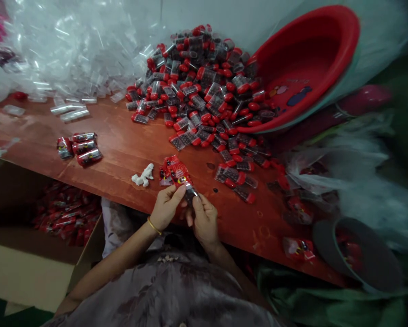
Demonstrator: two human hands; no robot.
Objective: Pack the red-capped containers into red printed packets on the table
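My left hand (166, 206) and my right hand (204, 218) meet at the near edge of the red-brown wooden table (122, 150). Together they pinch a small clear container with dark contents (191, 194), which pokes into a red printed plastic sleeve (176, 172) lying just ahead of the fingers. A gold bangle sits on my left wrist. Three wrapped red packets (81, 147) lie in a group to the left. A big heap of clear red-capped containers (204, 91) spills across the far middle of the table.
A red plastic basin (309, 54) is tipped on its side at the far right. Clear plastic wrappers (71, 50) pile up at the far left. A cardboard box of red packets (66, 218) stands below left. A small white lump (143, 175) lies near my hands. A grey bowl (360, 254) sits at right.
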